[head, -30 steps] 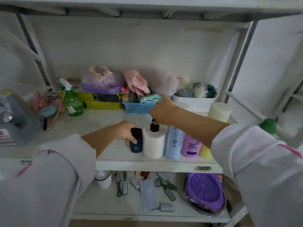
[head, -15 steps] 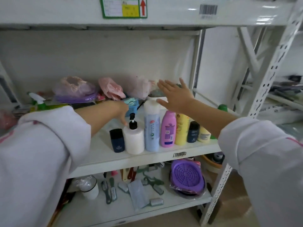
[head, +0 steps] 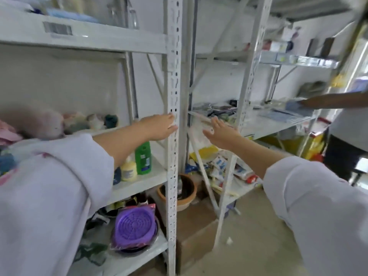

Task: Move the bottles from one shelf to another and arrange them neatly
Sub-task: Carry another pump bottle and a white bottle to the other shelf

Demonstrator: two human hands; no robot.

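Both hands are empty and reaching forward. The left hand (head: pixel 159 127) lies flat with its fingers together and extended, the fingertips at or against the perforated upright post (head: pixel 172 116) that ends the near rack; motion blur leaves it unclear whether they touch. The right hand (head: pixel 220 134) is spread open, palm turned toward 9 o'clock, in the gap between that post and the neighbouring rack (head: pixel 244 108) at 3 o'clock. Neither hand pinches or carries anything.

At 6 o'clock from the left hand, partly under the left forearm, stand the visible bottles: a green bottle (head: pixel 143 158) upright on the middle shelf (head: pixel 139 183), a pale yellow bottle (head: pixel 129 169) touching its 9 o'clock side, and a dark bottle (head: pixel 117 175) mostly hidden behind the sleeve (head: pixel 59 176). More may sit farther along at 9 o'clock, but the sleeve covers that stretch. On the shelf below lies a purple round strainer (head: pixel 135 224), and a brown bowl (head: pixel 184 191) sits on the floor just past the post.

My reading is that this is a between-bottles step: hands free, gaze and reach turned toward the neighbouring rack, apparently seeking the next bottle. That rack's lower shelf holds a jumble of tubes and packets (head: pixel 225 166); no clear bottle shows there. The next move calls for picking out 1 bottle, closing the fingers around its body, and clearing the post without knocking the green bottle.
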